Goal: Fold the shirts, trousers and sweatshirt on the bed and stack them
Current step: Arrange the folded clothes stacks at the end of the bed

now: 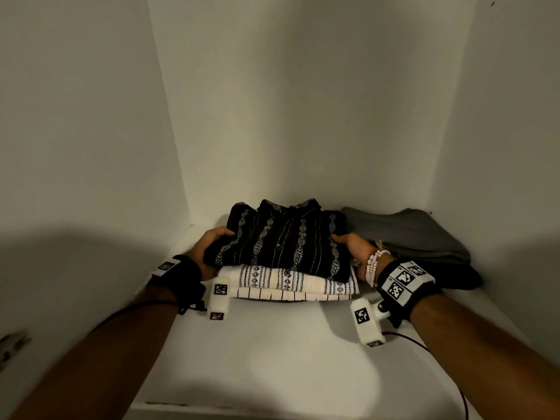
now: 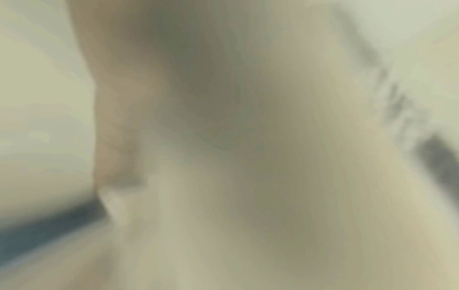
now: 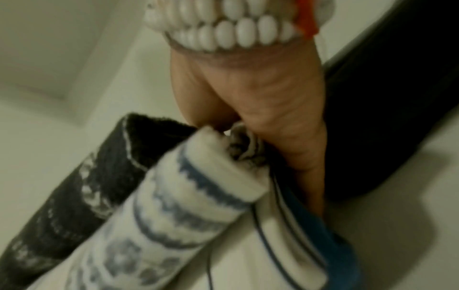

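"When I looked down from the head camera, I saw a grey folded cloth (image 1: pixel 406 234) lying just beside the pile, on the right. A white shelf (image 1: pixel 266 353) was under it all, with white walls (image 1: pixel 91 131) close on both sides and at the back."

"Where were the shirts?"

"They sat in one pile near the back of the shelf. A black shirt (image 1: pixel 281 241) with white marks was on top. A white patterned shirt (image 1: pixel 288 278) was under it, and a white striped shirt (image 1: pixel 285 294) lay at the bottom."

"What did the hands do?"

"My left hand (image 1: pixel 209 247) curled round the left side of the pile, thumb on top of the black shirt. My right hand (image 1: pixel 351 247), the one with the white bead bracelet (image 1: pixel 374 265), gripped the right side. The right wrist camera showed its fingers (image 3: pixel 305 157) tucked under the pile's edge. The left wrist camera was too blurry to tell anything."
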